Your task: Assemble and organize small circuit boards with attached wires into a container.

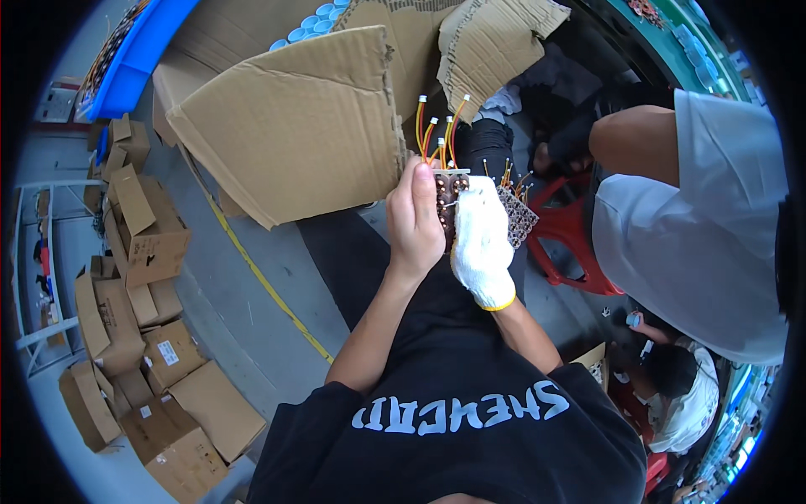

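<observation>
I am holding a small brown circuit board [451,195] up in front of my chest, edge-on to me, with both hands closed around it. My bare left hand [414,220] is gripping its left side, fingers curled over the top edge. My right hand [482,238], in a white knit glove with a yellow cuff, is clasping the right side. Orange and yellow wires [437,130] with pale tips are standing up from the top of the board. A second perforated board [518,215] with short wires is showing just beyond my gloved hand, and I cannot tell whether I am touching it. Behind the wires, a large torn cardboard sheet [294,126] is leaning over an open box. Brown cartons [143,235] are lying about the grey floor [243,311] to my left, which a yellow line crosses. A person in a white shirt [697,218] is bending beside a red stool [567,231] to my right. I judge that I am inspecting or sorting the wired board; any next move would need a steady grip and care not to bend the wires.
</observation>
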`<move>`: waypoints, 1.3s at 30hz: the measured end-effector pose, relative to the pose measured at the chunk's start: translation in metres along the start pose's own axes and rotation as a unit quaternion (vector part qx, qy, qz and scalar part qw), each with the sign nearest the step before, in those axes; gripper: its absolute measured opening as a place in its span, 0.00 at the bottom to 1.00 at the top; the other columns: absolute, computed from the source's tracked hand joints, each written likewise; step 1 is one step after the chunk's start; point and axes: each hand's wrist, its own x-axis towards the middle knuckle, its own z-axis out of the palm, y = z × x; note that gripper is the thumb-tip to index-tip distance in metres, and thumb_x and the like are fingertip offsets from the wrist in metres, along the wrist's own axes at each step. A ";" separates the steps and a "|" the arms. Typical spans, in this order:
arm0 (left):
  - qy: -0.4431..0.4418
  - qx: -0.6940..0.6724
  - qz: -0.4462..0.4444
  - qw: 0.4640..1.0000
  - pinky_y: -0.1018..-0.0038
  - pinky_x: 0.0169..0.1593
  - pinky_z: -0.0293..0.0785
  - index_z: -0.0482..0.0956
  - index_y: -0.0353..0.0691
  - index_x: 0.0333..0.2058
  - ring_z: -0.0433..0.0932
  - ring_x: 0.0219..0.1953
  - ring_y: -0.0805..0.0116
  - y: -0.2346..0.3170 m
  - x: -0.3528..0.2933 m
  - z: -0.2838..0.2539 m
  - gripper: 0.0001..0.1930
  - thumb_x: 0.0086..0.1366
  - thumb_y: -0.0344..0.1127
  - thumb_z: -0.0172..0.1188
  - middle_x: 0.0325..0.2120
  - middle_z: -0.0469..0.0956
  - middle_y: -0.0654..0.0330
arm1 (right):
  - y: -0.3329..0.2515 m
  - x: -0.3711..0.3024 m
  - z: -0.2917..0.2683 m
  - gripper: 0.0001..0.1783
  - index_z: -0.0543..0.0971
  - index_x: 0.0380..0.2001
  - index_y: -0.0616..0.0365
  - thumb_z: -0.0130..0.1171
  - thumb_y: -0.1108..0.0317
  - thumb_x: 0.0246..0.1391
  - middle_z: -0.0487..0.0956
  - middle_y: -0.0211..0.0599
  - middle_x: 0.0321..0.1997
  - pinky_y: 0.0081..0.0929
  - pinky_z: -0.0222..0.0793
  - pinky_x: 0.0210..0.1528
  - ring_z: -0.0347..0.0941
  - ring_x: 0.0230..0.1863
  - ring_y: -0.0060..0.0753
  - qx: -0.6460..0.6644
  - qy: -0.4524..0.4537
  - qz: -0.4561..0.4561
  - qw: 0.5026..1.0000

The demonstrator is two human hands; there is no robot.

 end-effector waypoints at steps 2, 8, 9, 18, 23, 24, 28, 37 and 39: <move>0.000 -0.004 -0.010 1.000 0.74 0.26 0.62 0.68 0.33 0.32 0.64 0.20 0.74 -0.002 0.000 -0.001 0.17 0.74 0.40 0.37 0.17 0.67 0.60 | -0.001 0.001 0.004 0.10 0.74 0.39 0.63 0.45 0.72 0.59 0.75 0.47 0.37 0.32 0.68 0.35 0.72 0.33 0.47 0.025 0.005 0.030 0.999; -0.006 -0.051 -0.060 0.997 0.73 0.26 0.62 0.69 0.33 0.32 0.66 0.21 0.75 0.004 0.008 -0.008 0.17 0.73 0.40 0.40 0.18 0.68 0.60 | 0.003 0.016 -0.002 0.10 0.75 0.38 0.62 0.45 0.69 0.61 0.76 0.45 0.33 0.30 0.68 0.35 0.73 0.30 0.46 -0.158 0.018 -0.140 0.977; -0.006 -0.052 -0.061 0.997 0.73 0.26 0.62 0.69 0.33 0.32 0.66 0.21 0.75 0.010 0.009 -0.012 0.17 0.73 0.40 0.40 0.18 0.68 0.60 | 0.004 0.020 -0.008 0.10 0.75 0.38 0.62 0.45 0.69 0.61 0.76 0.45 0.33 0.30 0.68 0.35 0.73 0.30 0.46 -0.159 0.017 -0.139 0.977; -0.038 0.105 -0.023 0.994 0.71 0.22 0.61 0.70 0.33 0.27 0.67 0.17 0.73 0.037 0.002 -0.041 0.17 0.71 0.40 0.46 0.13 0.65 0.59 | -0.022 0.038 -0.021 0.10 0.74 0.37 0.63 0.51 0.69 0.55 0.75 0.48 0.35 0.34 0.68 0.36 0.72 0.32 0.48 0.012 -0.182 -0.021 0.983; -0.023 0.057 0.045 0.997 0.72 0.22 0.58 0.68 0.33 0.24 0.63 0.15 0.74 0.027 0.000 -0.054 0.18 0.71 0.40 0.46 0.12 0.63 0.59 | -0.012 0.017 0.008 0.12 0.74 0.38 0.64 0.53 0.69 0.50 0.75 0.50 0.39 0.37 0.67 0.38 0.72 0.36 0.50 0.072 -0.159 -0.060 0.983; -0.022 0.030 0.047 0.998 0.72 0.21 0.58 0.68 0.33 0.24 0.62 0.15 0.75 0.024 -0.002 -0.056 0.19 0.71 0.40 0.45 0.12 0.62 0.60 | -0.012 0.016 0.011 0.14 0.74 0.40 0.64 0.54 0.70 0.49 0.75 0.50 0.41 0.38 0.67 0.38 0.72 0.37 0.51 0.155 -0.180 0.006 0.971; 0.013 0.054 0.007 0.998 0.77 0.24 0.55 0.70 0.35 0.25 0.58 0.18 0.82 0.022 -0.009 -0.056 0.20 0.73 0.41 0.40 0.14 0.63 0.69 | -0.018 0.015 0.010 0.15 0.74 0.43 0.65 0.54 0.71 0.50 0.75 0.48 0.43 0.37 0.68 0.41 0.72 0.40 0.50 0.088 -0.179 -0.035 0.979; -0.017 -0.176 -0.156 0.972 0.84 0.24 0.61 0.71 0.38 0.32 0.62 0.18 0.84 0.034 -0.011 -0.070 0.20 0.73 0.49 0.42 0.20 0.68 0.68 | 0.023 -0.004 0.016 0.10 0.73 0.39 0.63 0.53 0.67 0.60 0.77 0.36 0.41 0.29 0.69 0.42 0.74 0.41 0.32 0.244 -0.154 0.351 0.891; -0.009 -0.130 -0.162 0.978 0.85 0.22 0.62 0.70 0.38 0.33 0.65 0.17 0.83 0.039 -0.012 -0.073 0.19 0.72 0.50 0.44 0.21 0.70 0.67 | -0.001 0.016 0.009 0.11 0.74 0.42 0.63 0.56 0.67 0.58 0.77 0.33 0.40 0.24 0.69 0.40 0.73 0.39 0.25 0.367 -0.186 0.376 0.831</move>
